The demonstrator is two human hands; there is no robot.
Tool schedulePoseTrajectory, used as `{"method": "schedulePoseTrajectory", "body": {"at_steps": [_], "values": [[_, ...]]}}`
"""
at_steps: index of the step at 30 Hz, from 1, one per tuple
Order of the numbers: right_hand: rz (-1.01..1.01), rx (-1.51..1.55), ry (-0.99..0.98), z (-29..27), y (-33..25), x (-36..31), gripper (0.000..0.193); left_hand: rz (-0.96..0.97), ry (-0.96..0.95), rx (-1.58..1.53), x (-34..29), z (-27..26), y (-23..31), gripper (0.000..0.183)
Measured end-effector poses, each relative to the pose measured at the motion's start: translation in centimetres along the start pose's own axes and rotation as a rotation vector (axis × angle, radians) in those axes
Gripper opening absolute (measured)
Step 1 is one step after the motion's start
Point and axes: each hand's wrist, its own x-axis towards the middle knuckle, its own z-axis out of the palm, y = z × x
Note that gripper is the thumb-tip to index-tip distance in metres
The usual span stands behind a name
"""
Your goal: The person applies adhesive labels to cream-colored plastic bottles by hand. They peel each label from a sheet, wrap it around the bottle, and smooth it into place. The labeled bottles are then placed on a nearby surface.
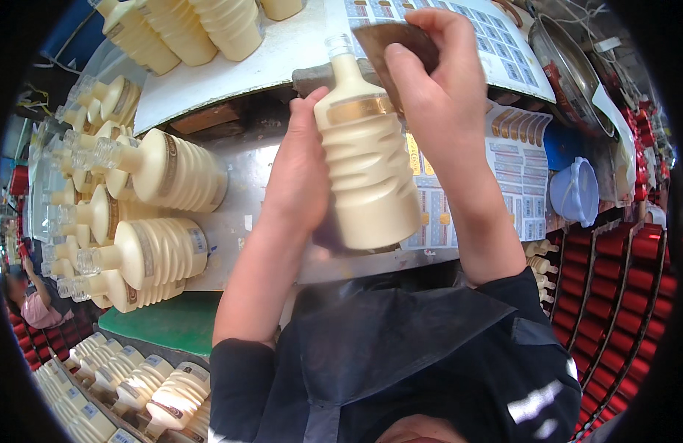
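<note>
A cream bottle (371, 196) with a rippled body and a clear threaded neck stands tilted in front of me, neck pointing away. Across its shoulder runs a gold label (357, 109). My left hand (301, 166) grips the bottle's left side, its fingers partly hidden behind it. In my right hand (448, 77), pinched between thumb and fingers, is a flat dark brown piece like a scraper or pad (393, 52). That piece is just right of the bottle's neck and shoulder; whether it touches the bottle I cannot tell.
Several labelled cream bottles (160, 251) lie stacked at the left; more stand on the white board (282, 52). Label sheets (522, 170) cover the right of the metal table (241, 244). A pale blue bucket (575, 193) and red racks (615, 295) are at the right. Crated bottles (175, 395) sit lower left.
</note>
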Motion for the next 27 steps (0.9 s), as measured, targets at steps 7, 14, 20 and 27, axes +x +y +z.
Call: {"method": "schedulePoseTrajectory", "body": {"at_steps": [7,14,20,27], "values": [[0.089,-0.200,-0.260,0.0,4.7,-1.8,0.034,0.055,0.119,0.226,0.8,-0.2,-1.2,0.041],[0.059,-0.096,-0.207,-2.1,7.1,-0.5,0.034,0.055,0.153,0.234,0.9,-0.8,-1.6,0.046],[-0.020,-0.079,-0.263,-1.4,7.2,-1.0,0.034,-0.006,0.095,0.284,-1.1,-1.1,-2.0,0.063],[0.028,-0.128,-0.214,-2.0,8.5,-1.0,0.034,-0.061,-0.012,0.181,-1.6,-1.4,-2.2,0.074]]}}
